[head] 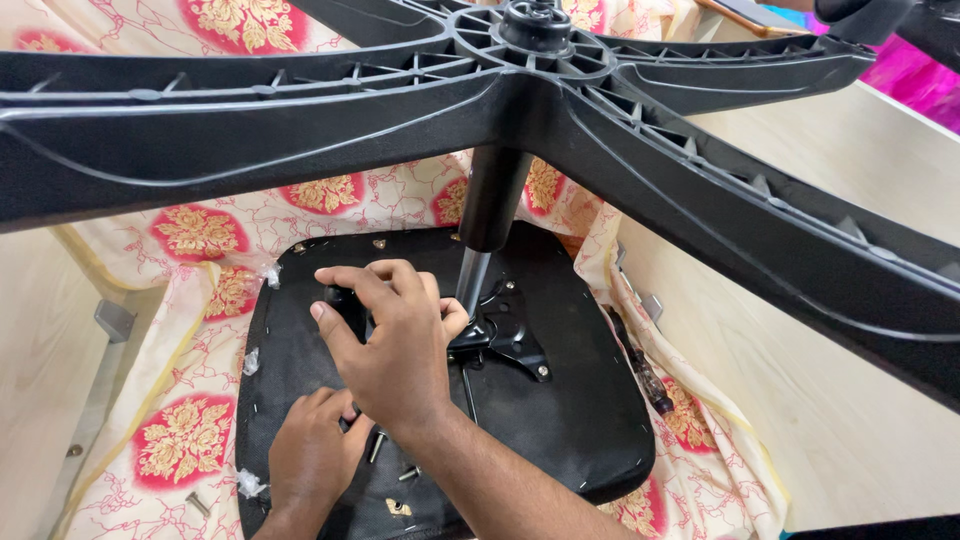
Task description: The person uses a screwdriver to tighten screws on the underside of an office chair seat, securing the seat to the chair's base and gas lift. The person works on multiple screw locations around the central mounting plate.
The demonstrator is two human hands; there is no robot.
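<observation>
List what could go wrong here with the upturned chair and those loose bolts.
1. The chair base stands high on the thin column over both hands; a sideways push might tip it onto them.
2. Loose bolts lie on the sloping seat underside near the left hand; they could roll off into the patterned cloth.
3. The right hand works against the metal plate, where fingers could get pinched.

Floral cloth [190,440] on floor, upturned black seat [570,420] on it, loose screw [197,503].
</observation>
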